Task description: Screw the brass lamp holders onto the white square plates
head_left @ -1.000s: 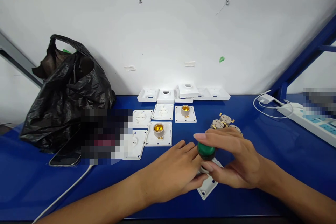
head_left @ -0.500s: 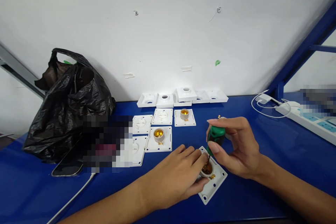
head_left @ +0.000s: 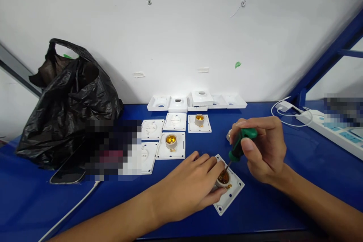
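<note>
My right hand (head_left: 262, 147) is closed round a screwdriver (head_left: 240, 144) with a green and black handle, its shaft tilted down to the left. The tip reaches into a round lamp socket (head_left: 224, 179) with a brass-coloured lining, where its exact contact is hidden. That socket sits on a square white base plate (head_left: 228, 198), turned at an angle on the table. My left hand (head_left: 198, 181) grips the socket's left side between thumb and fingers. A small pale round part (head_left: 228, 135) shows partly behind my right hand.
Beyond my hands lie several white base plates (head_left: 176, 121), two with brass-lined sockets (head_left: 171, 141). White square covers (head_left: 178, 104) line the wall. At left are a black plastic bag (head_left: 70, 109), a phone (head_left: 68, 176) and a white cable (head_left: 70, 211); at right, a power strip (head_left: 337, 128).
The screwdriver has tilted, its handle swinging right and upward with my right hand. My left hand keeps its grip on the socket. The whole view has shifted slightly.
</note>
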Tool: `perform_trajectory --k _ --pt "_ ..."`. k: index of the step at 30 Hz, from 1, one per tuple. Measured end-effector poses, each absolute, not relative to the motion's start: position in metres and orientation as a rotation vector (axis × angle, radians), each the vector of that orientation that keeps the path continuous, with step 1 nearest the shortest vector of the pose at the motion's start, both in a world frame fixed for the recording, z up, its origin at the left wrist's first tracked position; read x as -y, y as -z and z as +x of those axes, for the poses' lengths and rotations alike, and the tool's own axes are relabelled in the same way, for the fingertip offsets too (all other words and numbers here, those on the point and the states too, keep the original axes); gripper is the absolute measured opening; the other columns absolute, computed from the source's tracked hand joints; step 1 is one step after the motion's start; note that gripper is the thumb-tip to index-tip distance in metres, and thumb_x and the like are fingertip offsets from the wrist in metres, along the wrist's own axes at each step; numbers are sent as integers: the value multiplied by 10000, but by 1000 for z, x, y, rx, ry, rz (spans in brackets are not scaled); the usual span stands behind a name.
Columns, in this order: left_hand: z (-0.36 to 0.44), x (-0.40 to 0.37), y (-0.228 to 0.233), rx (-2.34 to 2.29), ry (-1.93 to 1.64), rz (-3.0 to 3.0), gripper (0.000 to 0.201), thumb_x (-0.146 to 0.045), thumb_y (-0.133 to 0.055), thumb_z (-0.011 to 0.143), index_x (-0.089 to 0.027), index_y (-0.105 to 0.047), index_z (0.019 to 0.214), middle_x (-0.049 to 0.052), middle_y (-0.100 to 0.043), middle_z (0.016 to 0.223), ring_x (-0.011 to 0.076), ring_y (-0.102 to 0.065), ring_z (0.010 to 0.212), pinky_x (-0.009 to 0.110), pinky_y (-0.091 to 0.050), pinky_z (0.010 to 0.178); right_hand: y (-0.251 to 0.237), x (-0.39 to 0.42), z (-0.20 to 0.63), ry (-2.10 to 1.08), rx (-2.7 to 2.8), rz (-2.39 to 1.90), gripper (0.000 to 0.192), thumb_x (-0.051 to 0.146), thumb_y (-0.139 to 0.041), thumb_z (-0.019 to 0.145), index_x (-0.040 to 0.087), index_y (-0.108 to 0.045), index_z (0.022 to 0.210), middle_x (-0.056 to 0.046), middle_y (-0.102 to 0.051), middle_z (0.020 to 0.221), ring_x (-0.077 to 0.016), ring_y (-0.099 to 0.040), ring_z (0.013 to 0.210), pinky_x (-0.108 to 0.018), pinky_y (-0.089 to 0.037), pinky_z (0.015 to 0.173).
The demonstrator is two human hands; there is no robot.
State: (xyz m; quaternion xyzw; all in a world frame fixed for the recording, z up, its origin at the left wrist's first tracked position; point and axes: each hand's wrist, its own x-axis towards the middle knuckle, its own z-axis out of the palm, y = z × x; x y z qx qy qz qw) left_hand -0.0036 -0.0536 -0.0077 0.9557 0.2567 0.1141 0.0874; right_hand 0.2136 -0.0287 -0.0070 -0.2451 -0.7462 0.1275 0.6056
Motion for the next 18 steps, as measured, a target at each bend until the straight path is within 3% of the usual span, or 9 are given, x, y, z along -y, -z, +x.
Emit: perform_trajectory --k 3,6,10,15,18 --pt "-4 53 6 -771 -330 2768 304 -411 -574 1093 -176 -553 1287 88 -722 1202 303 -695 1118 521 -492 1075 8 32 214 -211 1830 -576 432 237 -655 978 274 -576 1402 -48 -701 1010 -192 -691 742 -355 -605 611" --pt "-4 52 5 -757 -340 2707 253 -388 -588 1088 -196 -557 1249 75 -721 1187 285 -701 1097 526 -492 1080 0 36 207 -154 1905 -520 483 218 -631 983 249 -550 1458 -43 -704 969 -191 -687 712 -385 -612 650" --pt "-4 50 7 -745 -388 2701 205 -398 -597 1081 -201 -574 1135 64 -719 1114 266 -702 1046 477 -525 1026 -9 38 199 -151 1917 -474 516 177 -665 970 286 -536 1458 26 -627 796 -170 -623 629 -318 -546 549" --pt "-4 50 8 -726 -385 2686 230 -376 -614 1074 -202 -568 1217 66 -711 1175 267 -686 1119 468 -527 1040 -6 35 202 -58 1823 -552 556 190 -761 913 320 -563 1416 46 -592 772 -154 -563 561 -316 -516 492" --pt "-4 51 9 -743 -377 2691 233 -364 -635 1064 -200 -563 1214 70 -711 1189 278 -689 1118 499 -521 1056 -6 33 204 -74 1837 -491 540 202 -731 930 294 -552 1431 43 -589 767 -152 -572 569 -311 -515 482"
